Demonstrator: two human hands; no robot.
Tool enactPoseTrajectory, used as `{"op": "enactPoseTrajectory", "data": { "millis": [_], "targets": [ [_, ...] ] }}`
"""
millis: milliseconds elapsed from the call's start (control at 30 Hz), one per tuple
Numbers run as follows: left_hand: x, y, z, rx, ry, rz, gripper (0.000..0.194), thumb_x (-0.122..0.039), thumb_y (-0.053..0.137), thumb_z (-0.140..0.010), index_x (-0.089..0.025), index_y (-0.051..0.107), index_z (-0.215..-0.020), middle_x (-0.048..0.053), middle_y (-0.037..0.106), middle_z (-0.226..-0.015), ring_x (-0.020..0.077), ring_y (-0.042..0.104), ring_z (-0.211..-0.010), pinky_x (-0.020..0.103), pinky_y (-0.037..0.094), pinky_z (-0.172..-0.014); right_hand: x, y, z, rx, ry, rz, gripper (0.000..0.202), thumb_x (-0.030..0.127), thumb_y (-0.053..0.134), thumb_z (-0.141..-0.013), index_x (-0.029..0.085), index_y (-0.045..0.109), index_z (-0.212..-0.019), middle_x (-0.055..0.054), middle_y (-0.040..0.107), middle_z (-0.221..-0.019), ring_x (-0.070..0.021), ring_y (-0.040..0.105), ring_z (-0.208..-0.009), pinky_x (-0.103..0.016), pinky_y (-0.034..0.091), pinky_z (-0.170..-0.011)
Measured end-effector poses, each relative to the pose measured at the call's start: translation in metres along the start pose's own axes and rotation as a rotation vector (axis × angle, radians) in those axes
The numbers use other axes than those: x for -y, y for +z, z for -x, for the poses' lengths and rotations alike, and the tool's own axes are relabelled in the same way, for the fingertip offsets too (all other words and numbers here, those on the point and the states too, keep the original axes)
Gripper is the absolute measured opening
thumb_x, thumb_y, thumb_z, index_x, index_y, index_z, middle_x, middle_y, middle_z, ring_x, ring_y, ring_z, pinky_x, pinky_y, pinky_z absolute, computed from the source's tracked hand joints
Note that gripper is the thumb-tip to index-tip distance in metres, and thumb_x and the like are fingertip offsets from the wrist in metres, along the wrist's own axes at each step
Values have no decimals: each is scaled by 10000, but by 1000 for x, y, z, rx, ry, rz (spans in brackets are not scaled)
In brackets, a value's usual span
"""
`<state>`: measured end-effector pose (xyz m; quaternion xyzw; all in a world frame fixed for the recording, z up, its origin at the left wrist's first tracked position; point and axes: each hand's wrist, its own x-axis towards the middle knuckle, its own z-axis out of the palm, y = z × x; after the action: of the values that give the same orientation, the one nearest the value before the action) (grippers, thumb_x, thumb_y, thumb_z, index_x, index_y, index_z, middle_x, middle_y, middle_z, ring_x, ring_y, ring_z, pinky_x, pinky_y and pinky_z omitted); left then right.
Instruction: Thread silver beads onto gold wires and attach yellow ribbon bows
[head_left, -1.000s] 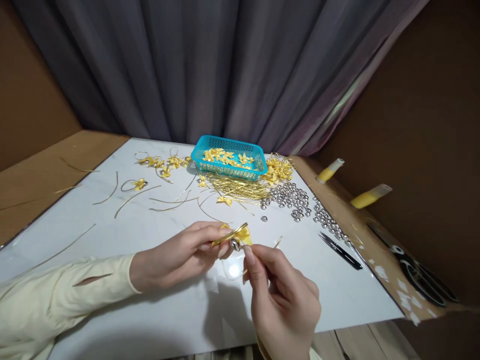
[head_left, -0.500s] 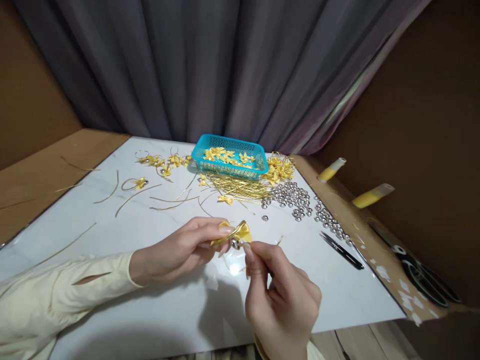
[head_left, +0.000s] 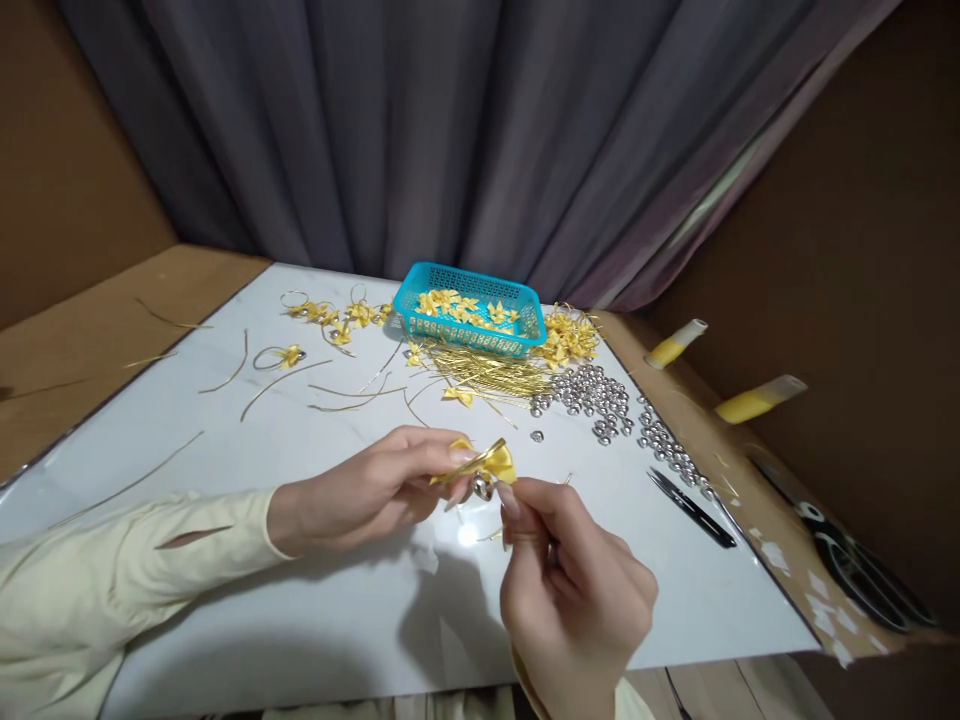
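A yellow ribbon bow (head_left: pixel 497 463) with a gold wire tie (head_left: pixel 491 536) and a shiny silver bead (head_left: pixel 481 486) is held above the near part of the white board. My left hand (head_left: pixel 390 478) is closed around the bow's left side, thumb on top. Just right of the bead, my right hand (head_left: pixel 574 580) pinches the tie between thumb and forefinger, touching the bow's edge. A short end of the tie shows beside the right fingers; the exact grip is partly hidden. Behind the hands lie a loose yellow bow (head_left: pixel 458 396) and a pile of gold ties (head_left: pixel 487 372).
A blue basket (head_left: pixel 470 336) of bows stands at the back. Finished bows (head_left: pixel 568 340) are heaped beside it. Silver beads (head_left: pixel 592 395) spread along the right, near black snips (head_left: pixel 691 508), large scissors (head_left: pixel 855 565) and yellow tubes (head_left: pixel 761 398). Loose gold strands (head_left: pixel 281 388) lie on the left.
The view has shifted slightly, so everything sits a little farther right. Both hands keep their hold on the bow and tie, with only a slight change at the right fingers.
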<state>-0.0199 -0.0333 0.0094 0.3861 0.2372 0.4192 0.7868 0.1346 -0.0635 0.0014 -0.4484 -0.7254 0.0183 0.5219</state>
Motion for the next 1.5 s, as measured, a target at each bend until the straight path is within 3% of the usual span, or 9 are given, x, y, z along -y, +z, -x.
{"op": "enactPoseTrajectory", "data": {
  "millis": [267, 467, 733, 867, 1167, 1333, 1500],
  "targets": [
    [-2, 0, 1, -10, 27, -62, 261, -222, 561, -854, -141, 562, -606, -30, 469, -596, 95, 357, -577, 193, 323, -583, 3, 5, 0, -74, -11, 18, 205, -2, 482, -755, 190, 552, -740, 68, 458, -481, -60, 446, -402, -168, 358, -429],
    [-4, 1, 1, -25, 28, -95, 255, -245, 579, -838, -146, 561, -603, -26, 459, -596, 105, 353, -579, 208, 316, -580, 1, 6, 2, -32, -9, 11, 238, -12, 437, -743, 207, 528, -765, 44, 487, -516, -92, 472, -428, -204, 374, -437],
    [1, 1, -2, -15, 2, 39, 250, -224, 601, -813, -135, 572, -581, -19, 476, -585, 105, 380, -592, 207, 342, -620, 2, 12, -4, -38, -65, 15, 230, -13, 421, -746, 200, 508, -747, 56, 427, -498, -81, 432, -413, -196, 334, -425],
    [-2, 1, -3, -48, 19, -44, 238, -216, 567, -819, -142, 565, -593, -21, 475, -600, 110, 391, -604, 214, 351, -632, 3, 12, -9, -24, -80, 14, 218, -5, 428, -771, 194, 515, -749, 52, 457, -508, -79, 438, -414, -192, 355, -438],
    [-9, 4, 2, -33, 90, -454, 256, -265, 488, -877, -166, 535, -646, -11, 513, -678, 133, 476, -695, 236, 366, -687, -8, -6, -8, 271, 165, -295, 108, 118, 496, -877, 164, 579, -826, 9, 607, -630, -77, 563, -514, -154, 418, -469],
    [-9, 3, 5, -25, 145, -612, 294, -295, 459, -909, -170, 528, -652, -10, 518, -686, 134, 490, -692, 240, 377, -690, -5, -13, -4, 316, 300, -359, 188, 197, 504, -890, 166, 589, -726, 7, 585, -569, -72, 484, -435, -164, 315, -370],
    [-9, 3, 8, -3, 201, -658, 286, -278, 452, -922, -174, 533, -669, -10, 551, -696, 125, 514, -682, 225, 389, -668, -5, -12, -5, 353, 311, -400, 201, 209, 496, -897, 168, 587, -722, 8, 583, -594, -74, 470, -454, -173, 353, -414]
  ]
}}
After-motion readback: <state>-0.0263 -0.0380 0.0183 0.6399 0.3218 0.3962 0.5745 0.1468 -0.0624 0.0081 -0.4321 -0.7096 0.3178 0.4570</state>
